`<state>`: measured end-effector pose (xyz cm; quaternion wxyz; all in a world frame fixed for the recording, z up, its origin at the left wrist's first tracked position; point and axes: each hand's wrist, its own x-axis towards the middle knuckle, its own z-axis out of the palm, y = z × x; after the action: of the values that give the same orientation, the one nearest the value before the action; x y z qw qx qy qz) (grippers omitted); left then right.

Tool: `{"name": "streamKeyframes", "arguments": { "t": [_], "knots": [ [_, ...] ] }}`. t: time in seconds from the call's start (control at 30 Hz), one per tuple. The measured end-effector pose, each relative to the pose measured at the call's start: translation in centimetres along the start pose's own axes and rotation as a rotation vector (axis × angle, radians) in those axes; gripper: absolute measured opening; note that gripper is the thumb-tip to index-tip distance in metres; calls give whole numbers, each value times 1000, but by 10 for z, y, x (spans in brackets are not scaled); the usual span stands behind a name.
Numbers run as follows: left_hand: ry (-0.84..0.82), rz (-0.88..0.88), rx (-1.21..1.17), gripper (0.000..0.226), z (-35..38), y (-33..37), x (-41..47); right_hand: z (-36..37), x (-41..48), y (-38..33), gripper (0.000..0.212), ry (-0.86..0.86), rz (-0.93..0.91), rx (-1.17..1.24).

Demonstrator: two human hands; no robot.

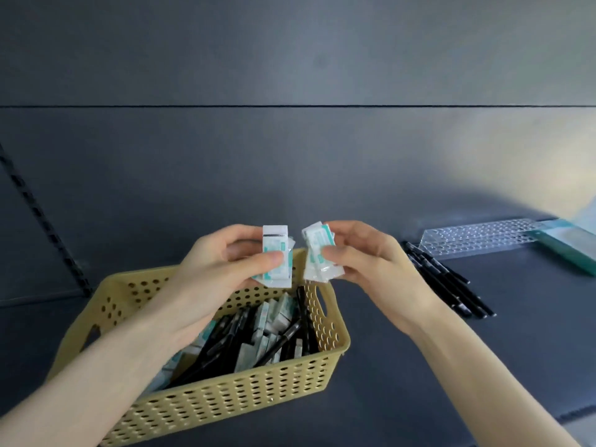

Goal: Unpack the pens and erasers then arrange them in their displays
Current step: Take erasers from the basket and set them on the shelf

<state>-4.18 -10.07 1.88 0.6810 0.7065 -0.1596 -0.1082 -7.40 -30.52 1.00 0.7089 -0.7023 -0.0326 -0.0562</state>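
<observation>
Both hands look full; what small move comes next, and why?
Probably carry the white-and-teal wrapped erasers right onto the dark shelf: left hand and right hand each grip a stack above the yellow perforated basket, so neither can grab more.

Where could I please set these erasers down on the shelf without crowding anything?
Bare shelf lies between the yellow basket and the loose black pens, and in front of those pens. Left of the basket is bare too. The basket is packed; the far right holds the clear pen display and a teal box.

Print on the erasers (276,253) is unreadably blurred; the teal box (566,251) runs off-frame.
</observation>
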Motion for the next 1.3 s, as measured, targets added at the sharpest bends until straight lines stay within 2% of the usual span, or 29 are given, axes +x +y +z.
{"name": "streamKeyframes", "arguments": {
  "t": [0.3,0.57,0.7,0.93,1.03,1.3],
  "knots": [
    [-150,37,-57,24,151,5,-6,-112,-97,-5,22,255,-69,106],
    [-266,-62,-138,24,347,-16,-38,-258,-217,4,19,491,-13,42],
    [-308,-84,-157,25,419,-17,-36,-317,-247,3,28,573,15,37],
    [-347,-81,-183,25,517,-21,8,-415,-245,7,30,636,13,42],
    [-353,-86,-221,26,553,-29,39,-460,-230,14,23,652,-1,62],
    [-316,-137,-329,24,636,-47,127,-569,-172,29,23,630,47,12]
  ]
}}
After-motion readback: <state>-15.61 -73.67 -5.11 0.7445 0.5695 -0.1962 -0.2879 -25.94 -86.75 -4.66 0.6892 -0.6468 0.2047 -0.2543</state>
